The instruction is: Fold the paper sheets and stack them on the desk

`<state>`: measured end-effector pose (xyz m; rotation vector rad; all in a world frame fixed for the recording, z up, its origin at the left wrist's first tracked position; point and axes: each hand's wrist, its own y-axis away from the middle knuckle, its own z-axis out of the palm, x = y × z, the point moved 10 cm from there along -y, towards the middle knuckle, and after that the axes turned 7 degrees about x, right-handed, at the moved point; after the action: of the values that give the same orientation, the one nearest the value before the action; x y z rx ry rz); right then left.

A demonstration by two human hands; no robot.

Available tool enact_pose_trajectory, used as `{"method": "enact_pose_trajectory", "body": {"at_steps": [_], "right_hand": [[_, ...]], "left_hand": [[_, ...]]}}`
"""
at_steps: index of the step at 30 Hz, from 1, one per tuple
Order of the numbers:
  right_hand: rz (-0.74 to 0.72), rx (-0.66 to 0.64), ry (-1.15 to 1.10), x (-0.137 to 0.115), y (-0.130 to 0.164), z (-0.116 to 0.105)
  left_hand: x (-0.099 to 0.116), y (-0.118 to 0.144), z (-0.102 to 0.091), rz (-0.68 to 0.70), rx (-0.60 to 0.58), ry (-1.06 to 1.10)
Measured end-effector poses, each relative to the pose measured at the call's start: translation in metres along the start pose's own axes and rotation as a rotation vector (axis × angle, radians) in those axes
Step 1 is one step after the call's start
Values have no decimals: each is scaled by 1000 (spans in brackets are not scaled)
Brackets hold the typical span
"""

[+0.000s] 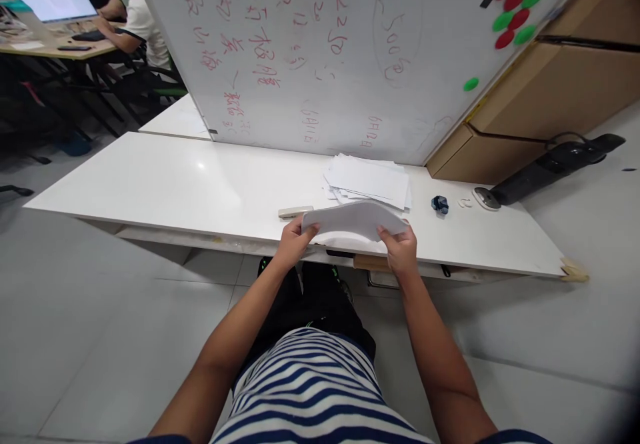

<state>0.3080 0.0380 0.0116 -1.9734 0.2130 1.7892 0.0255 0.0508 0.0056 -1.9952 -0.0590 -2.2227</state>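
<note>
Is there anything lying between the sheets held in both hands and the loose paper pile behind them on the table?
Nothing visible does. The held sheets, gripped by the left hand and right hand, sit right in front of the paper pile.

Light: the room is evenly and brightly lit; no lamp is seen.
Glare: a small bright spot is seen on the white table [165, 177], far to the left of the hands.
Shadows: a soft dark band is seen under the table edge, just below the hands.
Blur: faces far up and left of the hands are blocked out.
Edges: straight lines are bent near the sides, and the bottom right corner is darkened.
</note>
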Motion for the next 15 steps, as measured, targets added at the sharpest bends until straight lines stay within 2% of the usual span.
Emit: {"method": "enact_pose_trajectory", "body": {"at_steps": [4,9,12,15], "right_hand": [[-9,-33,169,-5,11,16],[105,-26,242,10,26,29],[101,-17,227,14,34,32],[88,-39,212,19,45,32]], "left_hand": [[10,-5,9,69,-15,-106],[-17,-4,14,-55,0,-171],[-33,0,17,-81,-1,-167],[-38,4,20,-106,7,-183]]}}
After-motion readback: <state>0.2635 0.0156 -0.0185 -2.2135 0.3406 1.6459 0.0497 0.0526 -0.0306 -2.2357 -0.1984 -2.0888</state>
